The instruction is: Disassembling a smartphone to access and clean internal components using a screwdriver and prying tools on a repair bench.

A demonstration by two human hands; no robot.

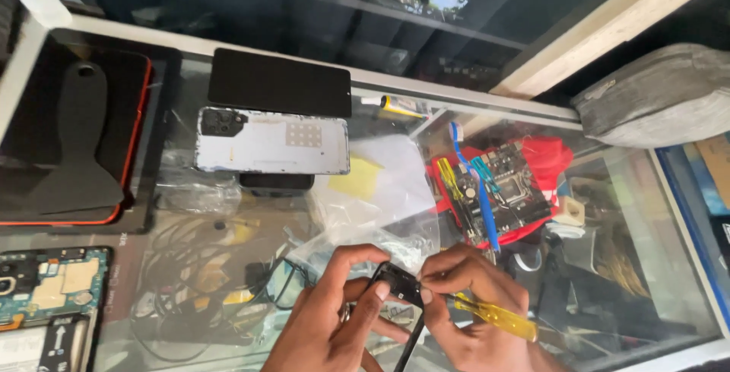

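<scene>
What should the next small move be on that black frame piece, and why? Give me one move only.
Probably bring the yellow-handled screwdriver tip onto the corner of the black frame piece. The left hand and right hand both pinch that corner at the fingertips, and the screwdriver lies tucked along the right palm, pointing inward but not visibly set on the piece.

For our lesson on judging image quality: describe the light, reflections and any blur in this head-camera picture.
Head view: bright daylight; the glass countertop mirrors foliage and sky at the top, veiling the goods beneath; the left hand and right hand on the black phone frame look slightly soft; edges bow with wide-angle distortion.
</scene>
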